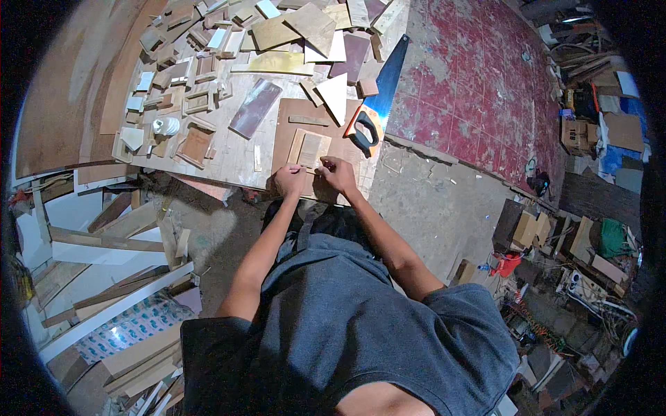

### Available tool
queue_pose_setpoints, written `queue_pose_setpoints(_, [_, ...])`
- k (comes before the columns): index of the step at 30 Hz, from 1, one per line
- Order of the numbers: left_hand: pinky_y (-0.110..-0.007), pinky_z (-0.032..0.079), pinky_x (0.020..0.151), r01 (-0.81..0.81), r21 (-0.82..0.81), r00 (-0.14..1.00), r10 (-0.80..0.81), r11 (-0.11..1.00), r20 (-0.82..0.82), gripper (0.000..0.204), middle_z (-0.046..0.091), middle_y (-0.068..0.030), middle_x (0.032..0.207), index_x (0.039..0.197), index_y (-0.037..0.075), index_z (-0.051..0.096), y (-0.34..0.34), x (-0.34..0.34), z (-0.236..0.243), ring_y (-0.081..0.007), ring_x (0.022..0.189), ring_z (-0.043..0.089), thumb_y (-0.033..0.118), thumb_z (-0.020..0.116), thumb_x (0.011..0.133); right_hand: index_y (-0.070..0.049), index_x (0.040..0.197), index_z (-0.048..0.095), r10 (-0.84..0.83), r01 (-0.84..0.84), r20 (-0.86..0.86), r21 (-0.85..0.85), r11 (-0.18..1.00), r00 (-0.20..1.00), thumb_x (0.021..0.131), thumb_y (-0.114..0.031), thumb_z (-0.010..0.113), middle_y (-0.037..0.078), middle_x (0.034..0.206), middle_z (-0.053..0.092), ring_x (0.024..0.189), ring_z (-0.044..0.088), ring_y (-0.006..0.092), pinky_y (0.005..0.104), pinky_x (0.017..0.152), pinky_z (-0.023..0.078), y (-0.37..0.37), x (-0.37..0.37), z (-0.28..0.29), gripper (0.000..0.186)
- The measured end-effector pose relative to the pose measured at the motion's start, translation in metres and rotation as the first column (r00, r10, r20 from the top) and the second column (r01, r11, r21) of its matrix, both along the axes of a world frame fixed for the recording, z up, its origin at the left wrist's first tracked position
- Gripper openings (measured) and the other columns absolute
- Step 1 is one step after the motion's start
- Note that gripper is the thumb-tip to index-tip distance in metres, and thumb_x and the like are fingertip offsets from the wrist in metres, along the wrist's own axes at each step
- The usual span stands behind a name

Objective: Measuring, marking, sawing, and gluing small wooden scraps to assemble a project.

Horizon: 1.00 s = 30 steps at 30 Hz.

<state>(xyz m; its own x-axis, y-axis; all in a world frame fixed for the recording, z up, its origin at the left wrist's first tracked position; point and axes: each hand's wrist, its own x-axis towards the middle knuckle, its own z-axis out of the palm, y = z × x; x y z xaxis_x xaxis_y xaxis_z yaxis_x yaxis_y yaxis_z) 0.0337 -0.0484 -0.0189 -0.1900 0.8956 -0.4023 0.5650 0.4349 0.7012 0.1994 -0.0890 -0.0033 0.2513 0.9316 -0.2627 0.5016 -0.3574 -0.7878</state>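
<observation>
Both hands meet at the near edge of the bench (229, 156), over a brown board (291, 135) that carries a small pale wooden frame (310, 149). The left hand (288, 179) is curled at the frame's seven o'clock corner, its grip closed on something small that cannot be made out; the right hand (338, 173) sits at the five o'clock corner, fingers pinched together, and whether they hold anything cannot be told. The step in hand looks like fitting or fixing a thin strip along the frame's near side. The next move probably calls for steadying the frame with one hand while the other presses or aligns the piece squarely. A handsaw (378, 97) with an orange handle lies at two o'clock of the frame (blade pointing away), and loose wood offcuts (208, 62) crowd the bench from ten to twelve o'clock.
</observation>
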Motion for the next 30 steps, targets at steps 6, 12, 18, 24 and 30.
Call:
queue_pose_setpoints(6, [-0.037,0.056,0.075,0.118,0.030,0.993,-0.117,0.993,-0.020,0.023,0.074,-0.0132,0.089,0.088,0.004,0.075,-0.007,-0.001,0.018,-0.0281,0.084,0.072,0.022,0.079,0.073,-0.006,0.111,0.072,-0.012,0.010,-0.041,-0.044,0.999,0.999,0.080,-0.026,0.075,0.017,0.099,0.073,0.091,0.071,0.0299,0.0388,0.085,0.055,-0.001,0.003,0.003,0.037])
queue_pose_setpoints(12, [-0.042,0.055,0.074,0.234,0.008,0.956,-0.229,0.972,-0.182,0.020,0.072,-0.0121,0.088,0.086,0.010,0.077,-0.004,0.004,0.036,-0.0323,0.084,0.070,0.023,0.080,0.072,-0.006,0.113,0.072,-0.024,0.024,-0.041,-0.003,1.000,0.999,0.082,-0.021,0.075,0.016,0.097,0.074,0.087,0.073,0.0240,0.0337,0.081,0.057,-0.002,0.002,-0.005,0.034])
queue_pose_setpoints(18, [-0.045,0.053,0.075,0.288,0.100,0.936,-0.258,0.952,-0.240,0.017,0.070,-0.0133,0.094,0.086,0.012,0.077,-0.006,0.001,0.034,-0.0349,0.087,0.067,0.023,0.078,0.073,-0.006,0.113,0.072,-0.017,0.018,-0.039,0.036,0.999,0.999,0.081,-0.021,0.075,0.017,0.098,0.073,0.088,0.073,0.0242,0.0336,0.082,0.057,-0.001,0.000,-0.005,0.035])
queue_pose_setpoints(24, [-0.046,0.053,0.074,0.328,0.099,0.912,-0.288,0.939,-0.293,0.017,0.068,-0.0130,0.092,0.086,0.012,0.077,-0.006,0.003,0.036,-0.0354,0.085,0.067,0.025,0.075,0.075,-0.007,0.111,0.072,-0.027,0.027,-0.049,0.000,1.000,0.998,0.080,-0.026,0.076,0.019,0.100,0.072,0.092,0.070,0.0320,0.0391,0.085,0.055,-0.002,0.001,-0.002,0.037])
queue_pose_setpoints(30, [-0.046,0.053,0.073,0.329,0.110,0.913,-0.286,0.938,-0.293,0.017,0.068,-0.0129,0.093,0.085,0.013,0.077,-0.007,0.003,0.033,-0.0348,0.085,0.067,0.026,0.074,0.075,-0.007,0.111,0.072,-0.009,0.007,-0.054,-0.030,1.000,0.998,0.080,-0.025,0.075,0.018,0.098,0.072,0.088,0.071,0.0304,0.0383,0.082,0.056,-0.001,0.001,0.001,0.036])
